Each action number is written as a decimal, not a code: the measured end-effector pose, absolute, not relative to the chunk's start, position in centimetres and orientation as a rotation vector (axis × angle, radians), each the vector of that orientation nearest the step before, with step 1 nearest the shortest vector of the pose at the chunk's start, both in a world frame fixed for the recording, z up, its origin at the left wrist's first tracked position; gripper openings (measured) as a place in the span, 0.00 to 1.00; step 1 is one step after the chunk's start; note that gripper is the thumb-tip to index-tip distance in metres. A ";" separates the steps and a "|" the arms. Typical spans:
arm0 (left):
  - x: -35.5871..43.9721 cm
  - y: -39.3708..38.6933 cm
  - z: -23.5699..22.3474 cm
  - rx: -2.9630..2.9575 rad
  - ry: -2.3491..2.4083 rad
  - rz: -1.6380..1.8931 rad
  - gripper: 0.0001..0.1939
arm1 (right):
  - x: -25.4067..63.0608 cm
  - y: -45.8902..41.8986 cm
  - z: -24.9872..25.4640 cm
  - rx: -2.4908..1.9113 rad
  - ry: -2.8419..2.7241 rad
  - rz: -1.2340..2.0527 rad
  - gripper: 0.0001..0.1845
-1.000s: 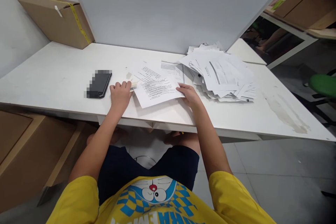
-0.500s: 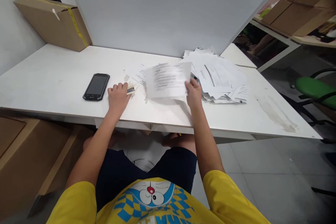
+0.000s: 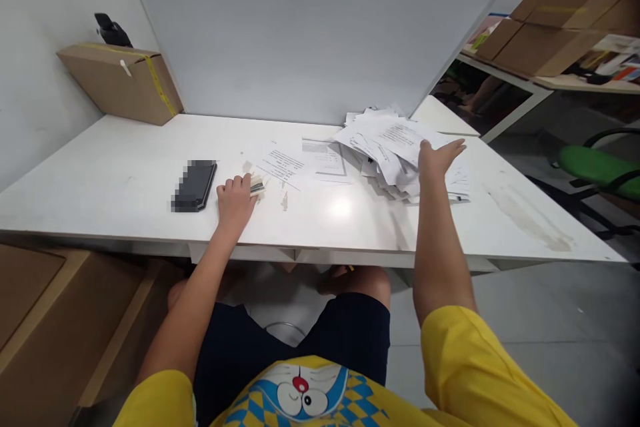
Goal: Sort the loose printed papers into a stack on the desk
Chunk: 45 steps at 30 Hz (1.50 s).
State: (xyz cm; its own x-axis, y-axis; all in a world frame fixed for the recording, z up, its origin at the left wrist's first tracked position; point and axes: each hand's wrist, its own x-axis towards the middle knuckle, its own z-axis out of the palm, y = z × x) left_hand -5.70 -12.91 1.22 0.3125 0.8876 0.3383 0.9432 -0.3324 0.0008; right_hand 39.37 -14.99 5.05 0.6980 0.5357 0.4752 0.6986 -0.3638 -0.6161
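My left hand (image 3: 235,201) rests on the white table, its fingers closed around a small beige object with a dark strip (image 3: 257,186). Most of that object is hidden under the fingers, so I cannot tell its kind. On the right, my right hand (image 3: 435,159) is open with fingers spread, at the near side of a messy pile of printed papers (image 3: 383,140). Whether it touches the top sheets I cannot tell. Between the hands, a printed sheet (image 3: 283,163) and another paper with a grey border (image 3: 327,161) lie flat on the table.
A dark phone-like device (image 3: 199,183), partly pixelated, lies left of my left hand. At the back left a taped cardboard box (image 3: 123,83) stands against the grey partition (image 3: 280,33). Open cardboard boxes (image 3: 45,320) are below left. A green chair (image 3: 600,170) stands right.
My right hand has moved right and let go of the printed sheet it held, and the papers atop the pile look different. My left hand keeps its hold. The view has shifted slightly.
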 end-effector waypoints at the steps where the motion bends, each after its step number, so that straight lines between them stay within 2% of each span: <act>1: -5.7 -12.8 1.2 -2.379 -1.686 -0.417 0.27 | 38.0 -14.8 4.7 -2.068 -0.931 -0.178 0.42; 3: -5.8 -12.7 1.1 -2.378 -1.692 -0.432 0.30 | 33.7 -13.9 3.6 -2.037 -1.008 0.065 0.47; 5: -5.8 -12.6 1.0 -2.380 -1.706 -0.456 0.33 | 28.4 -12.5 2.4 -1.957 -1.281 0.314 0.48; 8: -5.9 -12.6 1.1 -2.381 -1.741 -0.491 0.35 | 21.3 -10.5 0.7 -1.890 -1.764 0.387 0.45; 12: -5.9 -12.6 1.1 -2.360 -1.785 -0.523 0.34 | 17.4 -10.7 -0.6 -1.989 -2.016 0.381 0.41; 18: -6.2 -12.7 1.0 -2.442 -1.693 -0.712 0.25 | 18.5 -16.7 -1.3 -1.764 -2.205 0.279 0.29; 22: -6.3 -12.6 0.8 -2.418 -1.690 -0.819 0.22 | 19.4 -19.6 -1.7 -1.724 -2.111 0.159 0.27; 24: -6.2 -12.4 0.6 -2.442 -1.678 -0.821 0.21 | 19.7 -19.9 -1.8 -1.828 -1.919 0.070 0.28; 27: -6.2 -12.3 0.5 -2.487 -1.673 -0.759 0.20 | 20.0 -19.5 -1.9 -2.112 -1.614 0.104 0.38; 30: -6.2 -12.2 0.5 -2.434 -1.728 -0.716 0.22 | 20.3 -19.3 -2.1 -2.257 -1.543 0.226 0.40; 34: -6.2 -12.1 0.6 -2.498 -1.727 -0.671 0.28 | 21.5 -21.2 -2.6 -2.204 -1.562 0.228 0.35; 41: -5.9 -12.0 0.7 -2.725 -1.545 -0.526 0.31 | 25.8 -24.6 -3.5 -1.797 -1.634 0.433 0.28; 45: -5.9 -12.0 0.9 -2.756 -1.525 -0.531 0.31 | 26.2 -22.9 -3.3 -1.810 -1.446 0.401 0.33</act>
